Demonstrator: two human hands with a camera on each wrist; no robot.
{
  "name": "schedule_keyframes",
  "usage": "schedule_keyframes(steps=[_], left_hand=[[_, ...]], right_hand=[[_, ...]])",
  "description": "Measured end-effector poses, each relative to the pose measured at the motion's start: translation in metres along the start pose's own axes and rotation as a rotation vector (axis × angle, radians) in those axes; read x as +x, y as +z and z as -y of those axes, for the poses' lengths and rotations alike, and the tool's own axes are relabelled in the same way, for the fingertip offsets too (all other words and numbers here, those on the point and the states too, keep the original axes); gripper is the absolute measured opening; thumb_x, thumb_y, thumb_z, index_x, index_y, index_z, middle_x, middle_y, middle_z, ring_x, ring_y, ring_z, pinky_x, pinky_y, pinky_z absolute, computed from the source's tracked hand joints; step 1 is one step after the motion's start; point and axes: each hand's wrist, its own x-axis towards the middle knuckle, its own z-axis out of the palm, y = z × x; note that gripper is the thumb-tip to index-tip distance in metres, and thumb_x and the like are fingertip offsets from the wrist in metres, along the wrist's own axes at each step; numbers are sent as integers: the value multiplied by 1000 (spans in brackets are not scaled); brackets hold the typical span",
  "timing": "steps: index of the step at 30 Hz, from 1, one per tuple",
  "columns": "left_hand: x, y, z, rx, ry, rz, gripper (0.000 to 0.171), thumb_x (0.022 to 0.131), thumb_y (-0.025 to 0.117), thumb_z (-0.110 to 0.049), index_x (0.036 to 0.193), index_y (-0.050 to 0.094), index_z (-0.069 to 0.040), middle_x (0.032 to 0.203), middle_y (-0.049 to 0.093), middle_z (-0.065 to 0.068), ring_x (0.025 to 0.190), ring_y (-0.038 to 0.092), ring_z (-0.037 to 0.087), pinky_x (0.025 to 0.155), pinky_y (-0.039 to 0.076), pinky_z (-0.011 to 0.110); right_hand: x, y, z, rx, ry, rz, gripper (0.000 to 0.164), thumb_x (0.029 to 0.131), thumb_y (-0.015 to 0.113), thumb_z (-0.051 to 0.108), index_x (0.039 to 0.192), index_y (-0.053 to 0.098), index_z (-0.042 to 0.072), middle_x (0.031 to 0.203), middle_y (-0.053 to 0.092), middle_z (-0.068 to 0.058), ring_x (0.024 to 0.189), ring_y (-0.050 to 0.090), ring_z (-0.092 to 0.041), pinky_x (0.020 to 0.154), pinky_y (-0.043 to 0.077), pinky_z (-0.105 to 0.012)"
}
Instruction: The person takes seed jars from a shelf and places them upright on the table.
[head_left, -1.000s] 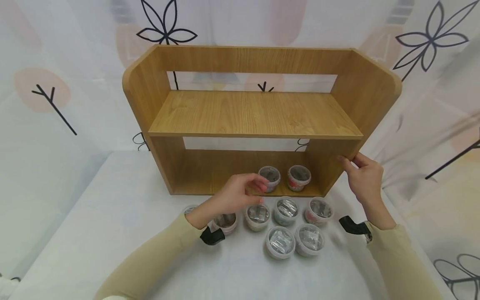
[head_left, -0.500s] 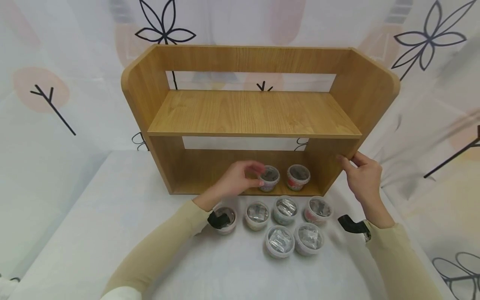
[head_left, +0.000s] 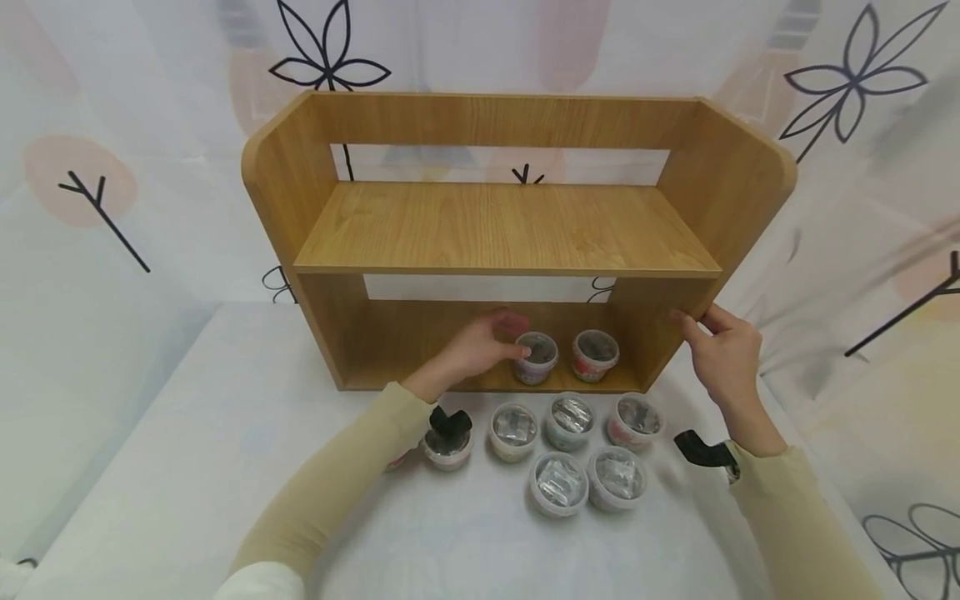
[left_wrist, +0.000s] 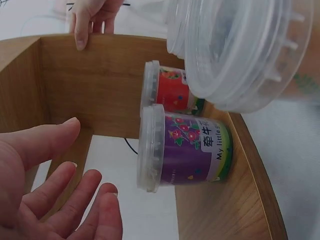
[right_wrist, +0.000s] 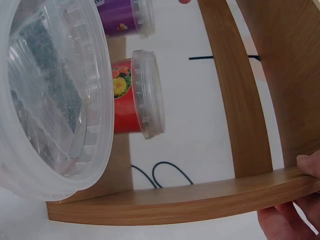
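Observation:
My left hand (head_left: 480, 346) is inside the lower level of the wooden shelf (head_left: 510, 229), just left of a purple-labelled tub (head_left: 536, 360) with a clear lid. In the left wrist view its fingers (left_wrist: 80, 200) are loosely spread, a gap apart from the tub. Right of that tub stands a red-labelled tub (head_left: 595, 358), also upright on the lower board. My right hand (head_left: 726, 362) grips the front edge of the shelf's right side panel, thumb on the inner face and fingers outside.
Several clear-lidded tubs stand on the white table before the shelf, among them a pink one (head_left: 635, 423) and two at the front, one a pale tub (head_left: 559, 485). A tub (head_left: 447, 446) is partly covered by the left wrist strap. A patterned cloth (head_left: 480, 50) hangs behind.
My left hand has moved up and deeper into the lower level, beside the purple-labelled tub. The two tubs on the shelf and my right hand stay in place.

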Motion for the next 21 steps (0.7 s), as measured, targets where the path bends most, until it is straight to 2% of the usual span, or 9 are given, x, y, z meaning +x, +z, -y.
schedule_keyframes(steps=[11, 21], left_hand=[[14, 5, 6, -5, -73, 27, 55, 86, 79, -18, 135, 58, -9, 133, 60, 5, 125, 53, 23, 103, 45, 37], [22, 8, 11, -60, -114, 113, 67, 85, 78, -18, 144, 49, -4, 144, 52, 14, 134, 46, 30, 110, 38, 40]], right_hand=[[-1, -1, 0, 6, 24, 9, 47, 97, 63, 39, 128, 67, 6, 126, 67, -12, 127, 56, -25, 101, 48, -51], [-1, 0, 0, 20, 24, -3, 46, 96, 63, 38, 127, 68, 5, 125, 67, -13, 127, 57, -25, 102, 47, -51]])
